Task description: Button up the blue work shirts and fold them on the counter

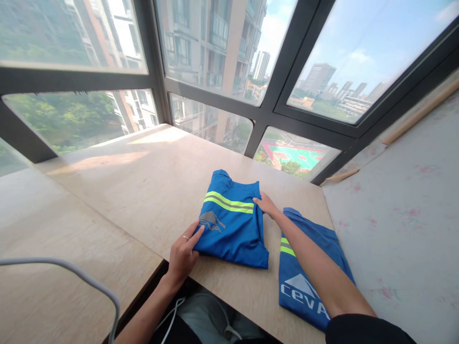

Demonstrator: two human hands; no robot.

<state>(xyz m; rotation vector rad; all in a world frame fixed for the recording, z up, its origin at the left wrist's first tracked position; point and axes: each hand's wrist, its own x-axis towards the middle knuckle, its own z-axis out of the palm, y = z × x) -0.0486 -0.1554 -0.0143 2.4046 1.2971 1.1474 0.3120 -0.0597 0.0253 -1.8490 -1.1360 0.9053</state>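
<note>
A folded blue work shirt lies in front of me, with a yellow-green and grey reflective stripe across it and a grey printed logo at its left. My left hand, a ring on one finger, is closed on the shirt's left edge beside the logo. At the opposite edge my right hand grips the fabric by the end of the stripe, thumb on top and the other fingers partly hidden. Under my right forearm, a second folded blue shirt shows a white "CEVA" print, partly covered by the arm.
The shirts rest on a pale stone-like counter with a seam at left. Dark window frames border its far side, and a floral-papered wall stands at right. A grey cable loops at lower left.
</note>
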